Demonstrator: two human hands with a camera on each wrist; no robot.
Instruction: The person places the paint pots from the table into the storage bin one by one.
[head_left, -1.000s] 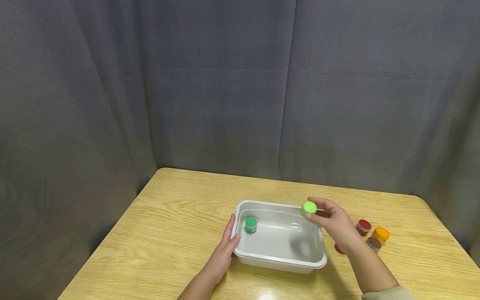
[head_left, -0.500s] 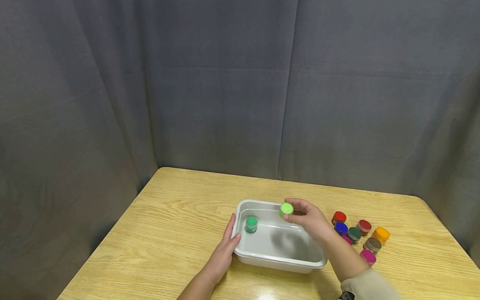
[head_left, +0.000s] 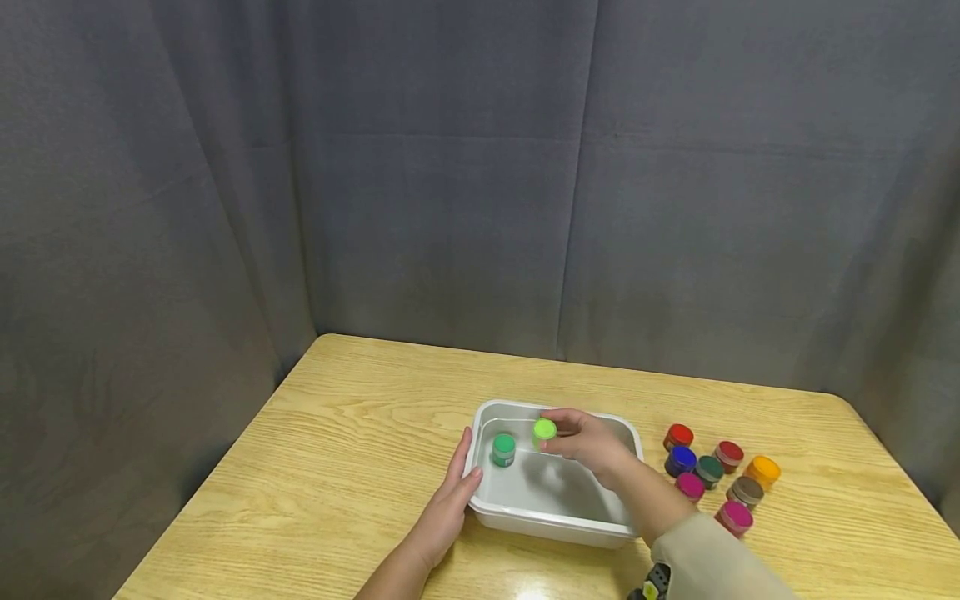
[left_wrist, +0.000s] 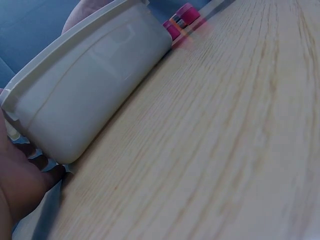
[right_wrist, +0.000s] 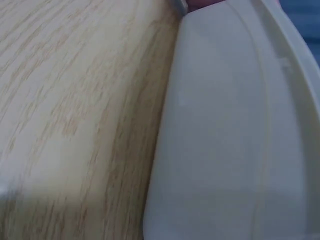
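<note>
A white plastic tub (head_left: 551,527) stands on the wooden table. My left hand (head_left: 444,515) grips its left end, thumb at the rim and fingers along the outer wall; the left wrist view shows those fingers (left_wrist: 37,160) reaching round the tub's end. Inside the tub, near its left wall, a green-lidded paint jar (head_left: 504,450) stands upright. My right hand (head_left: 592,443) pinches a light green paint jar (head_left: 544,432) between thumb and fingers, over the tub to the right of the green one. In the right wrist view the tub's outer wall (right_wrist: 215,125) fills much of the picture and the hand is hidden.
Right of the tub stand several paint jars, among them red (head_left: 678,436), blue (head_left: 681,460), dark green (head_left: 709,472), orange (head_left: 763,472), brown (head_left: 746,492) and magenta (head_left: 735,517) ones. A grey curtain (head_left: 450,208) hangs behind the table (head_left: 337,467).
My right hand has carried the light green jar leftward over the tub, from its right side toward the green jar. The jars on the right have come into view. The left hand has stayed put.
</note>
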